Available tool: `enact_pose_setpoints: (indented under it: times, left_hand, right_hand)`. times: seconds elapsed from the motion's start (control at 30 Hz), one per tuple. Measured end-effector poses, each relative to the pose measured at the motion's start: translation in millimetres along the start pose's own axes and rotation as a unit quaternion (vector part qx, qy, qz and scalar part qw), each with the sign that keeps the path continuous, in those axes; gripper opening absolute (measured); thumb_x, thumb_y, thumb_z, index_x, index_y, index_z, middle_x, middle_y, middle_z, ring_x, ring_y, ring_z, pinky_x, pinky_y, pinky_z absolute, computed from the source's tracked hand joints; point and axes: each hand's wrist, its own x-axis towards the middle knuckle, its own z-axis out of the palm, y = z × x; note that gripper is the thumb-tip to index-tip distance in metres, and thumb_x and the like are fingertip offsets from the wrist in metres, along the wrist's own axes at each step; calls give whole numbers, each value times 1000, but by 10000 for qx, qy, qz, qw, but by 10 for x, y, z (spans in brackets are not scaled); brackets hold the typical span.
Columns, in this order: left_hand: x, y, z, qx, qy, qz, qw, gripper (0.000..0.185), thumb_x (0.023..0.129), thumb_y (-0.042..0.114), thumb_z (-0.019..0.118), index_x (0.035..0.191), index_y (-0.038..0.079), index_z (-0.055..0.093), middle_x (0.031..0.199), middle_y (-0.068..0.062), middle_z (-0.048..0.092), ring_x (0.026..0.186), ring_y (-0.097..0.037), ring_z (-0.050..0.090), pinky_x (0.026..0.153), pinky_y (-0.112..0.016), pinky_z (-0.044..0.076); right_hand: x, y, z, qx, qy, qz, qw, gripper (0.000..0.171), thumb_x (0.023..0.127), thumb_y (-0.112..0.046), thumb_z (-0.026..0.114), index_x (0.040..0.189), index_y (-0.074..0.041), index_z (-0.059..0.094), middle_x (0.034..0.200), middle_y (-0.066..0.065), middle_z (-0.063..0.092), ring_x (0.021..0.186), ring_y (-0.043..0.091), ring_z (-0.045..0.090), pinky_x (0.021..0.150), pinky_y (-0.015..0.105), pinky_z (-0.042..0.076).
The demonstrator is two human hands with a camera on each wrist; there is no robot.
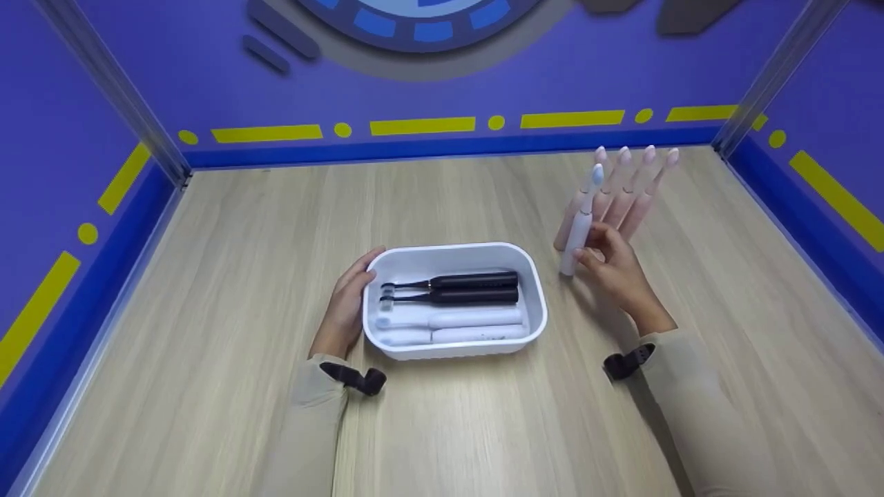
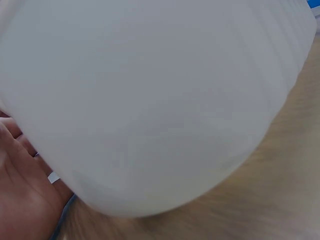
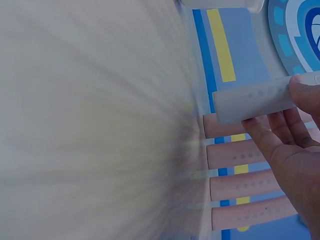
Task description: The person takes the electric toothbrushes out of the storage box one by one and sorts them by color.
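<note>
The left hand (image 1: 338,310) rests against a white bin (image 1: 452,259), fingers (image 1: 360,265) partly hidden, grip unclear. Right of it, the right hand (image 1: 617,273) pinches a white toothbrush (image 1: 577,241), handle marks (image 3: 265,93) illegible, partly covering pink toothbrushes (image 1: 621,205) beyond.

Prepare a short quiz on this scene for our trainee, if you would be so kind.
1. How many slim, cylindrical pink electric toothbrushes stand upright on the pale wood-grain table?
2. True or false: the right hand holds a pink toothbrush.
3. What lies inside the rounded rectangular white plastic bin?

Key: 1. Four. 2. False; it holds a white cylindrical electric toothbrush with a pale blue head. 3. Two black electric toothbrushes and two white ones.
</note>
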Motion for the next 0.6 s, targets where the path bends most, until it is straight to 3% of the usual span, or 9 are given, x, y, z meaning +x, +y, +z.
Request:
enact_pose_setpoints:
  times: [0.27,0.6]
  left_hand:
    - [-9,0,4,-20,23,-11,10000,47,97,5,33,143,1,42,150,-14,40,138,-23,38,118,-37,26]
    - [-3,0,5,-24,-10,88,10000,47,97,3,33,143,-1,41,151,-15,38,140,-23,35,119,-37,24]
  right_hand:
    - [10,3,-41,-374,-247,231,9987,43,91,1,60,130,9,42,123,18,51,105,1,52,98,16,41]
    - [20,33,-41,-139,-359,179,9991,41,90,8,55,128,12,40,120,13,49,105,3,51,96,12,40]
